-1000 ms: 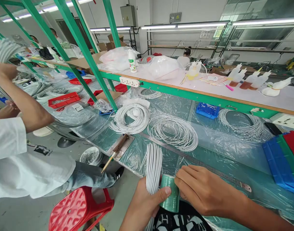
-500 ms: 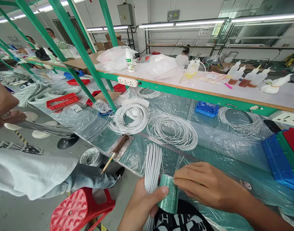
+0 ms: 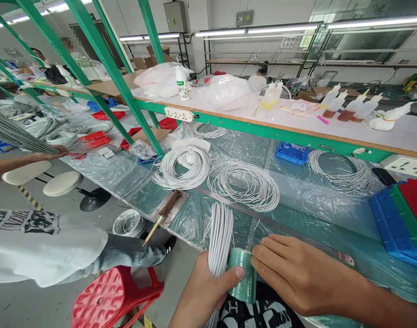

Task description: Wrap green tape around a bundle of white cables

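Observation:
My left hand (image 3: 205,294) grips a folded bundle of white cable (image 3: 219,237) at the near edge of the bench, its thumb pressed against a green roll of tape (image 3: 243,275). My right hand (image 3: 293,273) rests on the other side of that roll, fingertips at its top rim. The bundle's looped end points away from me over the plastic-covered bench top (image 3: 307,205).
Flat coils of white cable (image 3: 244,184) lie ahead, another coil (image 3: 341,171) to the right. Blue and red trays (image 3: 399,218) sit at the right edge. A co-worker in white (image 3: 41,246) sits left, holding a grey cable bunch (image 3: 20,134), beside a red stool (image 3: 113,296).
My hands and the roll have barely shifted. The co-worker on the left lowered an arm and now holds a long grey cable bunch out sideways; the view tilted slightly.

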A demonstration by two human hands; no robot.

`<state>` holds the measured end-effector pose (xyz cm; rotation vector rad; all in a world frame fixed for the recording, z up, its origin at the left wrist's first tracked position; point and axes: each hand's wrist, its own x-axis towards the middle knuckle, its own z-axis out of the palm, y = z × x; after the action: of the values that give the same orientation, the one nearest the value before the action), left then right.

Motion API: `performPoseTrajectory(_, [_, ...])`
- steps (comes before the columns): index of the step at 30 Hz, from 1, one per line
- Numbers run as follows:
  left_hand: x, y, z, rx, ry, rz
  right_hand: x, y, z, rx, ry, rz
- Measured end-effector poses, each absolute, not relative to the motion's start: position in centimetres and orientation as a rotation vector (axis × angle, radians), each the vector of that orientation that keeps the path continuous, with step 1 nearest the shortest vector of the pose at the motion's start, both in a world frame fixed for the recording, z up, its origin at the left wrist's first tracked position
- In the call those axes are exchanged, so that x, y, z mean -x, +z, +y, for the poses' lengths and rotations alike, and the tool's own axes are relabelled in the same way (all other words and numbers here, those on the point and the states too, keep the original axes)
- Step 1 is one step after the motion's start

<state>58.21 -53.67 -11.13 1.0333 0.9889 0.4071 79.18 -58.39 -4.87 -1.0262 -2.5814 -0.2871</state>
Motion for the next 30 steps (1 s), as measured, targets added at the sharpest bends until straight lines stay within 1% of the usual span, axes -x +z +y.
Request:
performPoseTrajectory(4, [-58.1, -11.0, -53.7, -1.033, 0.399, 1.036, -79.0, -5.3, -58.2, 1.028, -0.309, -2.597])
performPoseTrajectory(14, [-57.6, -12.3, -54.0, -0.841, 0.450, 1.080, -79.3, -5.6, -58.1, 0.984, -0.211, -2.494])
performPoseTrajectory(25, [-58.0, -12.5, -54.3, -0.845, 0.444, 1.085, -80.2, -6.4, -59.1, 1.061, 0.111, -2.351])
performPoseTrajectory(30, [-57.9, -11.9, -54.0, -0.867, 0.444, 1.038, -80.3, -6.2, -58.8, 1.012, 0.064, -2.357])
